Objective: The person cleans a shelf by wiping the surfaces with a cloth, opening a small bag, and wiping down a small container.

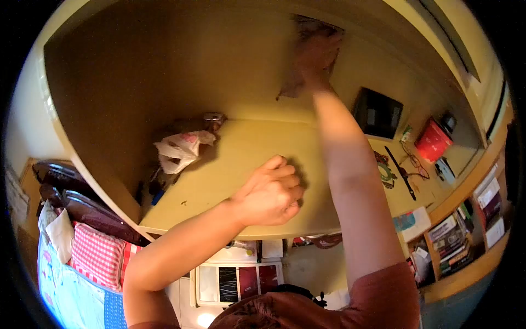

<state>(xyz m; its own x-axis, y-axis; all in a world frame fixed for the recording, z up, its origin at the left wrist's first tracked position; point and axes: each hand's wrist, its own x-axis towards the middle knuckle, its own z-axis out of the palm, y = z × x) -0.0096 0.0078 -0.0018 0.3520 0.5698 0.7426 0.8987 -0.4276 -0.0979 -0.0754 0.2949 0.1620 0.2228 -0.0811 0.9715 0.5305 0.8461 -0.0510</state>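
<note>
My left hand (272,192) is curled into a fist above the front part of the yellowish shelf (246,148); nothing sticks out of its fingers. My right arm reaches up to the back panel of the compartment. There my right hand (319,55), smeared by motion and in shade, presses a dark, patterned cloth (313,26) against the panel. A loose corner of this cloth hangs below and left of the hand. Exact finger positions on the cloth are blurred.
A crumpled white plastic bag (181,151) lies on the shelf's left, beside a small box (213,118). To the right are a dark framed screen (378,112), a red container (434,140), glasses (417,167) and a black strip (401,172). Books (450,241) stand lower right.
</note>
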